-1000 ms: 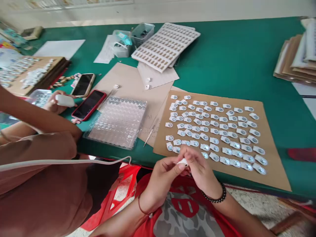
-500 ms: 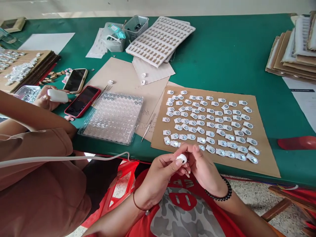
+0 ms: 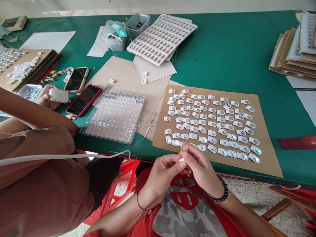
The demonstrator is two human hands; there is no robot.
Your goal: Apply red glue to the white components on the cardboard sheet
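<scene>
My left hand (image 3: 161, 174) is closed, its thumb and forefinger pinching a small white earbud part (image 3: 182, 160), mostly covered by fingertips. My right hand (image 3: 198, 166) has come together with it, thumb and forefinger pressed onto the same part from the other side. Both hands are in front of the table's near edge, just below a brown cardboard sheet (image 3: 268, 158). Rows of small white pieces with round silvery faces (image 3: 232, 136) lie on that sheet, some with thin wires.
Left of the cardboard lie tweezers (image 3: 149, 126) and a clear plastic tray (image 3: 113, 118). Farther left are a red-cased phone (image 3: 84, 100) and another person's hand (image 3: 48, 98) holding a white case (image 3: 59, 95). White foam trays (image 3: 161, 39) lie at the back; stacked cardboard (image 3: 281, 54) at right.
My right thumb and fingers have closed in onto the earbud part, which was showing its black opening and is now mostly covered. The view has shifted slightly.
</scene>
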